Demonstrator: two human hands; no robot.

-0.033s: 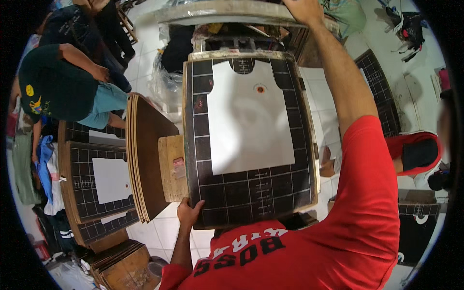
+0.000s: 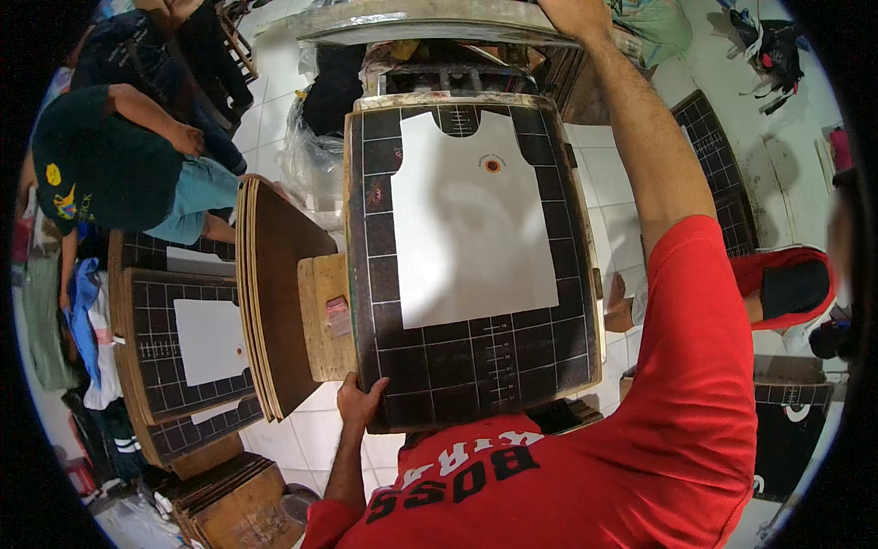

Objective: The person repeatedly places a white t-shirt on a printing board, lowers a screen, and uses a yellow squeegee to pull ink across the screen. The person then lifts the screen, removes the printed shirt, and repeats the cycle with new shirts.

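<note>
A black gridded board [image 2: 462,366] lies before me, with a white shirt panel [image 2: 471,256] flat on it; a small round orange and dark print [image 2: 492,166] is on the panel. My left hand [image 2: 358,400] grips the board's lower left edge. My right hand [image 2: 572,16] reaches far forward to a pale metal frame [image 2: 430,27] above the board and holds it at the top edge of the view, its fingertips partly cut off.
Upright brown boards [image 2: 283,293] and gridded boards with white panels [image 2: 206,339] stand at left, beside a wooden block [image 2: 320,329]. A person in dark green [image 2: 110,156] is at left, someone in red [image 2: 782,261] at right. More boards [image 2: 718,165] lie beyond the right side.
</note>
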